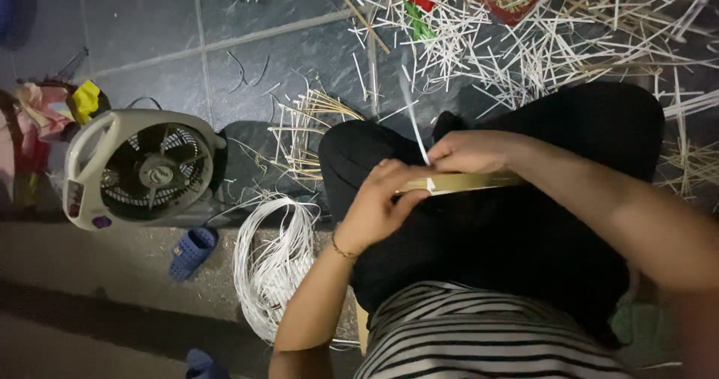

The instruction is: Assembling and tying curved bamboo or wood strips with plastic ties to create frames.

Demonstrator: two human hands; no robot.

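I sit with black trousers (pixel 524 229) over my lap and a striped shirt below. My left hand (pixel 378 207) grips the near end of a flat yellowish bamboo strip (pixel 472 182) that lies across my lap. My right hand (pixel 468 152) pinches a thin white sliver (pixel 413 120) that rises from the strip's end, and rests over the strip. A thin bracelet (pixel 343 250) circles my left wrist.
A small white box fan (pixel 138 168) lies on the dark tiled floor at left. A coil of white strands (pixel 273 263) sits beside my knee, a blue sandal (pixel 191 252) near it. Several cut white sticks (pixel 524 42) litter the floor ahead, around a red basket (pixel 509 8).
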